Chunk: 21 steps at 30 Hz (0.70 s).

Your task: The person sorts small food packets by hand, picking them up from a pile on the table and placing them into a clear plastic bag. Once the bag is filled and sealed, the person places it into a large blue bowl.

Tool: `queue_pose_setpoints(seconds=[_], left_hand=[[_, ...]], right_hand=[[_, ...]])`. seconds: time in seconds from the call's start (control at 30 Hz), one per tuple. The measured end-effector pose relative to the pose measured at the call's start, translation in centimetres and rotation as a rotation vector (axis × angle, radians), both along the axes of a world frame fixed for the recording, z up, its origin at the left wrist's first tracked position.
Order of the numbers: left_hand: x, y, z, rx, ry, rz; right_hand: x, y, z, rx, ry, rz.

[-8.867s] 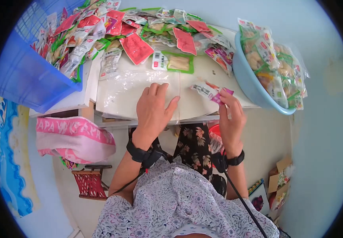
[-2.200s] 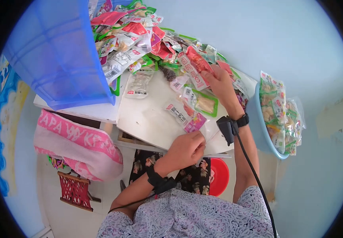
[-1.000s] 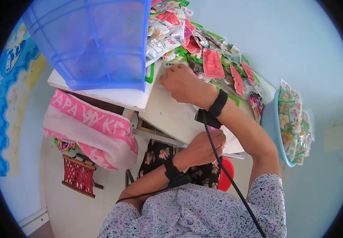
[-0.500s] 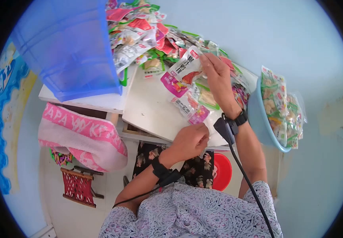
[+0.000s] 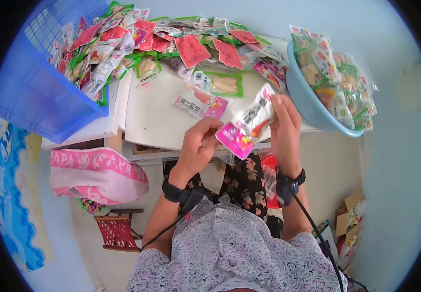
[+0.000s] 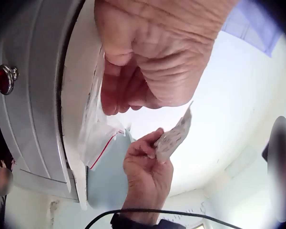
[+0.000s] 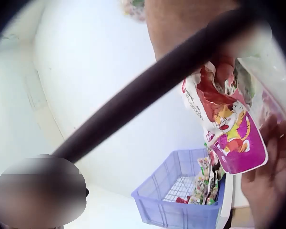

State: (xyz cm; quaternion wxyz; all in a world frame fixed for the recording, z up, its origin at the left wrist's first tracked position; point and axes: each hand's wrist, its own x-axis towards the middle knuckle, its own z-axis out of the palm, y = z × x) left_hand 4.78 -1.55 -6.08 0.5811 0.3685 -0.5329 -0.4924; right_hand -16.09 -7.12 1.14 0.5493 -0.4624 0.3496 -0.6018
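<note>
My right hand (image 5: 286,134) pinches one end of a white and purple snack pouch (image 5: 241,138), raised over the table's front edge. The right wrist view shows a cartoon animal on its purple end. My left hand (image 5: 195,148) is close beside that end, its fingers curled. In the left wrist view those fingers grip a clear zip bag (image 6: 97,145) with a red line along its mouth, hanging at the table edge. Another white and purple pouch (image 5: 201,103) lies on the table, near a green-edged pouch (image 5: 226,84).
A blue plastic basket (image 5: 42,92) full of snack pouches stands at the left. More pouches (image 5: 192,50) heap along the back of the table (image 5: 144,114). A light blue basin (image 5: 312,109) of filled bags stands at right. Below are a pink towel (image 5: 98,177) and a red bucket (image 5: 270,198).
My right hand reached to the pouches by the basket, picked up the white and purple pouch and brought it back toward my left hand. The head view has swung back toward level.
</note>
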Motion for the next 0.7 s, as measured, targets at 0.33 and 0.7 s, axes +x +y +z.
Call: queue_pose_setpoints(seconds=[0.33, 0.7], left_hand=[[-4.1, 5.6, 5.3, 0.078, -0.379, -0.052], [-5.6, 5.6, 5.7, 0.159, 0.285, 0.119]], right_hand=[[-3.0, 6.0, -2.5, -0.008, 0.293, 0.191], [-2.8, 6.3, -2.4, 0.002, 0.005, 0.14]])
